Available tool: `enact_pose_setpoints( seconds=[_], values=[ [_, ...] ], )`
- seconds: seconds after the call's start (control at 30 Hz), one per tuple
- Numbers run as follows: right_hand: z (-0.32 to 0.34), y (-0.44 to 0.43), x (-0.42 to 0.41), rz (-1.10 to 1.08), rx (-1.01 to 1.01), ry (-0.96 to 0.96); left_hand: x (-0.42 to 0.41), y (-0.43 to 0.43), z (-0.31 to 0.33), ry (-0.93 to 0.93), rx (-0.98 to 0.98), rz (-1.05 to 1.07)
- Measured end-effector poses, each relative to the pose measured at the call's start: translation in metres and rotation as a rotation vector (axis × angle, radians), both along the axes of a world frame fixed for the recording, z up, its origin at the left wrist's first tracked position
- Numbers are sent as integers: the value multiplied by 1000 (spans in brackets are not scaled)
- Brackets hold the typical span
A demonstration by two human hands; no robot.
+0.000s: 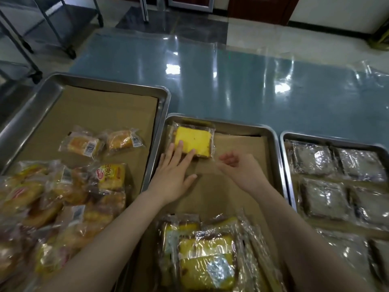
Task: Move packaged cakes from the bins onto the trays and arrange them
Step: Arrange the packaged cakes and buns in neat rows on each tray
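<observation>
- Fingers [179, 150] of left hand [171, 175] spread flat, tips pressing on yellow cake pack [193, 143], gripping nothing
- Pack lies in far-left corner of middle tray [271, 131]
- Right hand [240, 167] beside it, loosely curled, empty, above brown liner [237, 144]
- Dark wrapped cakes [313, 159] fill right tray [284, 137]

A: Overall exposure?
B: Dim and warm in the foreground; brighter at the far floor [242, 36].

A: Glare?
B: White patches of overhead light reflect off the plastic sheet [210, 81] on the counter [126, 57] and off the wrapped packets [324, 194] at right.

A: Sharpness?
B: Centre fairly clear; the packet heap [42, 207] at lower left smears. Straight tray rims [160, 131] bow toward the edges, a wide-angle effect.
</observation>
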State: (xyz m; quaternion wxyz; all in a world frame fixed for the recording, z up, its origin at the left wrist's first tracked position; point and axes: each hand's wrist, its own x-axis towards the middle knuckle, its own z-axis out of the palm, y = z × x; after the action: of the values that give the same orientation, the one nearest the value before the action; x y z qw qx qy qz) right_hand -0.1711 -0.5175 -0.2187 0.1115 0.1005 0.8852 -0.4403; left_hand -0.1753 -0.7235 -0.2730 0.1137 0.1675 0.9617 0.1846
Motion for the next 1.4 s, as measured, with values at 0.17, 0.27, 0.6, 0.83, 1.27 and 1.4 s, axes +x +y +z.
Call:
enact_pose_setpoints(
  seconds=[0.17, 0.27, 0.6, 0.83, 1.27, 1.4],
  values=[
    [22, 5, 85, 270, 199, 44, 70, -21, 18, -164, 377, 44],
    [27, 6, 116, 467, 234, -95, 111, -29, 28, -284, 411, 65],
    [43, 16, 94, -42, 127, 189, 129, -31, 22, -195, 374, 146],
    [24, 30, 70, 65, 346, 337, 136, -19, -7, -45, 48, 43],
    [-27, 19, 33, 411, 725, -14, 138, -14, -17, 47, -57, 59],
    [-32, 23, 17, 336, 808, -35, 139, -12, -16, 60, -55, 68]
  ],
)
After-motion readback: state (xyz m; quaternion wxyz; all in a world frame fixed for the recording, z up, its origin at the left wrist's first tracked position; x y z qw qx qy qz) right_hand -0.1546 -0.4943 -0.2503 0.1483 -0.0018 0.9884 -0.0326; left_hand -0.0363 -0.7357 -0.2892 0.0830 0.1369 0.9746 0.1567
